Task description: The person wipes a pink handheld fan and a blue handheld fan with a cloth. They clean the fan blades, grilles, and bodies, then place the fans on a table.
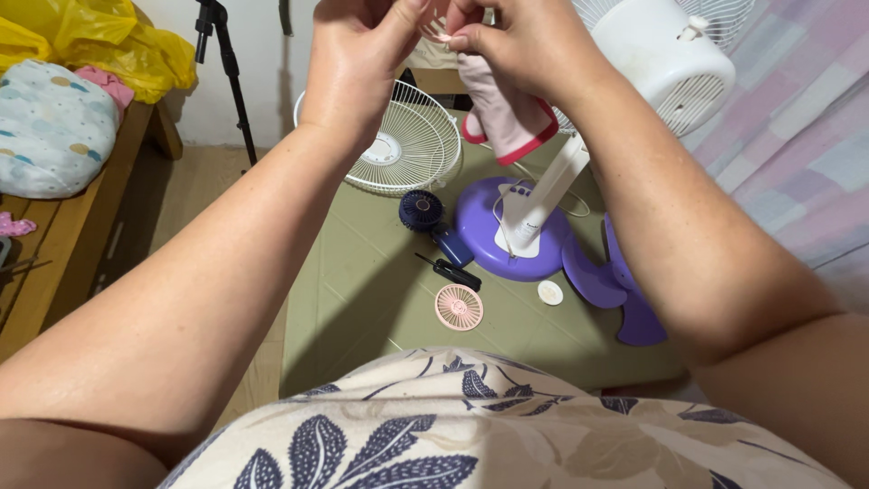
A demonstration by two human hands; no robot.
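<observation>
At twelve o'clock, the left hand (362,63) and right hand (520,41) pinch shut on a small white part (444,34), raised close for fingertip work; a pink cloth (502,113) dangles beneath the right hand.

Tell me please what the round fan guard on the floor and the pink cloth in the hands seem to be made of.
The fan guard looks like thin metal wire with a white coating: fine, evenly spaced spokes. It could also be plastic. The cloth looks like soft fabric, pale pink with a red trim; it hangs limp and folds below the left hand and right hand.
</observation>
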